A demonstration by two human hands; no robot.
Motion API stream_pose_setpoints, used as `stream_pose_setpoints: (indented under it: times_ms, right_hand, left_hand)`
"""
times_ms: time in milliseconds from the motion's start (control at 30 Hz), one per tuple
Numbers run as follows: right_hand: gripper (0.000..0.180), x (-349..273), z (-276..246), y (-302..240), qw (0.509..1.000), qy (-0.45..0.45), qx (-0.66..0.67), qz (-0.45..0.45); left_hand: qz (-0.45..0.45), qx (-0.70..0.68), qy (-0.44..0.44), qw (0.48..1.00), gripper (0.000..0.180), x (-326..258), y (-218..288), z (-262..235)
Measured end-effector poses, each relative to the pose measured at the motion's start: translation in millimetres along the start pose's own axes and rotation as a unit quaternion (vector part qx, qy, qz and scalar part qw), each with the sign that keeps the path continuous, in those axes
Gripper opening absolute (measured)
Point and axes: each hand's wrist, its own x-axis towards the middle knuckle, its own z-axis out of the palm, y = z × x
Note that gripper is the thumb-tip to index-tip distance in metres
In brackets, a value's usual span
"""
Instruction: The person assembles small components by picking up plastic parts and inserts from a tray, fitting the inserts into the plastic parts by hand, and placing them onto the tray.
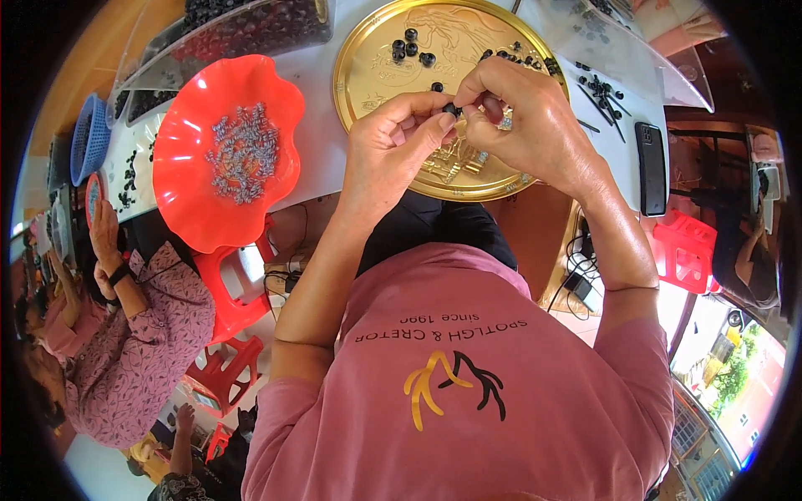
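My left hand (pixel 386 149) pinches a small round black part (pixel 452 109) between thumb and fingertips, above a round gold tray (pixel 357 52). Close against that part, my right hand (pixel 535 117) has its thumb and fingers pressed together. Whatever its fingertips hold is too small or hidden to make out. Several similar black parts (pixel 411 48) lie on the tray beyond my hands, with more beside my right knuckles. Left of the tray is a red wavy-rimmed bowl (pixel 180 159) with a heap of small grey, coil-like pieces (pixel 242 154) in it.
Clear bins (pixel 251 42) of black parts stand at the far left. Slim black rods (pixel 603 107) and a dark phone (pixel 652 167) lie on the white table right of the tray. A blue basket (pixel 88 138) and a co-worker's hand (pixel 105 234) are at left. Red stools (pixel 225 301) stand below.
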Motion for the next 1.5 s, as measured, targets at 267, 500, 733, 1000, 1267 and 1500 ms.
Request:
stream_pose_setpoints:
  times_ms: [267, 500, 733, 1000, 1267, 1500]
  right_hand:
    - [0.013, -4, 12, 6, 0.997, 0.024, -0.067, -0.031]
    - [0.018, -6, 2, 8, 0.995, -0.034, 0.044, 0.083]
    - [0.031, -12, -2, 22, 0.871, -0.098, 0.42, 0.234]
    - [0.04, -26, 12, 26, 0.723, -0.148, 0.635, 0.227]
    - [0.032, -25, -19, 4, 0.861, -0.116, 0.432, 0.244]
    - [0.028, 16, -128, 26, 0.989, 0.132, -0.047, 0.046]
  left_hand:
    - [0.009, 0.092, -0.004, 0.996, 0.022, 4, -2, 4]
    - [0.032, 0.065, -0.006, 0.997, 0.019, 1, -5, 4]
    - [0.289, 0.307, 0.01, 0.907, 0.022, 1, 9, 1]
    - [0.357, 0.289, -0.063, 0.886, 0.024, 12, 10, 6]
    - [0.361, 0.355, -0.06, 0.861, 0.032, 9, 13, 7]
    - [0.252, 0.356, 0.007, 0.9, 0.037, -6, 11, 3]
